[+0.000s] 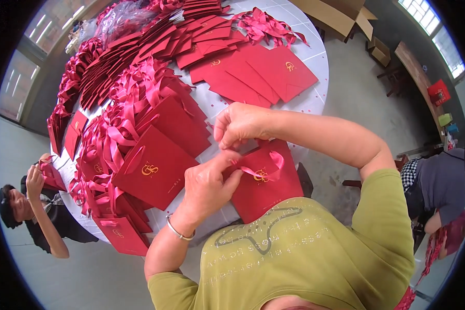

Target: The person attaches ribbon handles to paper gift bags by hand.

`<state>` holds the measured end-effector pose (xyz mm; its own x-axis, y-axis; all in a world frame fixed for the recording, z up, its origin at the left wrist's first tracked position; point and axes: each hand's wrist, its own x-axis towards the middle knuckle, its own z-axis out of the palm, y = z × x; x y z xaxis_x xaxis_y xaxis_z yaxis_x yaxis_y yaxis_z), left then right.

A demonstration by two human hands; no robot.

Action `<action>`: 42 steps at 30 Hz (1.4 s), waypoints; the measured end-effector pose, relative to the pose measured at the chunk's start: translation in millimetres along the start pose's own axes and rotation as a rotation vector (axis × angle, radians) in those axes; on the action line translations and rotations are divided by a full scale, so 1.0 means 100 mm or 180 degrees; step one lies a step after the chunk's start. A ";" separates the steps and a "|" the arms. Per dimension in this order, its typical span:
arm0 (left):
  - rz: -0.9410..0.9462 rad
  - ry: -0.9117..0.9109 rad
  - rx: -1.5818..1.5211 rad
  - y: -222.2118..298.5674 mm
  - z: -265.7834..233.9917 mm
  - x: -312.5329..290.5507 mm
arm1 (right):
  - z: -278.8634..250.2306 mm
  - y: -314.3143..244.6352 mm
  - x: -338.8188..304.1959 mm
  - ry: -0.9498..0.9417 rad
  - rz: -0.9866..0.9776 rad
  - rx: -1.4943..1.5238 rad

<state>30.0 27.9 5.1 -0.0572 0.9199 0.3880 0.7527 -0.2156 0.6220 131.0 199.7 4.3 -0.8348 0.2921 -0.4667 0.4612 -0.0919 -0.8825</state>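
A red paper gift bag [268, 194] with a gold emblem lies in front of me at the table's near edge, against my shirt. From its top edge a pink ribbon [279, 164] loops across the emblem. My left hand [207, 185], with a silver bangle at the wrist, pinches this ribbon between thumb and finger. Just above it, my right hand [238, 125] is closed, fingertips pressed together over the bag's top edge. Whatever lies between those fingertips is too small to make out. To the left, beside my left hand, rests another red gift bag [155, 168] on a stack.
Stacked red bags with pink ribbons [121, 129] cover the round table's left side. Flat red bags [287, 72] and a loose ribbon pile [268, 27] lie farther back. One person [41, 206] holds a bag at left; another [439, 186] is at right. Cardboard boxes [336, 18] stand behind.
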 end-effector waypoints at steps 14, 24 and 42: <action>-0.0810 -0.0598 -0.0969 -0.19 -0.02 -0.04 | -0.15 0.12 0.21 0.2073 -0.2055 -0.1734; -0.0360 -0.0140 -0.0419 -0.22 -0.06 -0.06 | -0.26 0.39 -0.89 0.0970 -0.0098 -0.0443; 0.2033 0.0639 0.0314 -0.06 -0.13 -0.04 | 0.57 -0.39 0.46 0.1530 -0.3515 -0.1342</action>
<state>17.1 20.9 9.0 0.3052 0.5412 0.7836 0.7351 -0.6569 0.1674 57.5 162.4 13.8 -0.6823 0.3417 0.6463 -0.2725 0.7014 -0.6586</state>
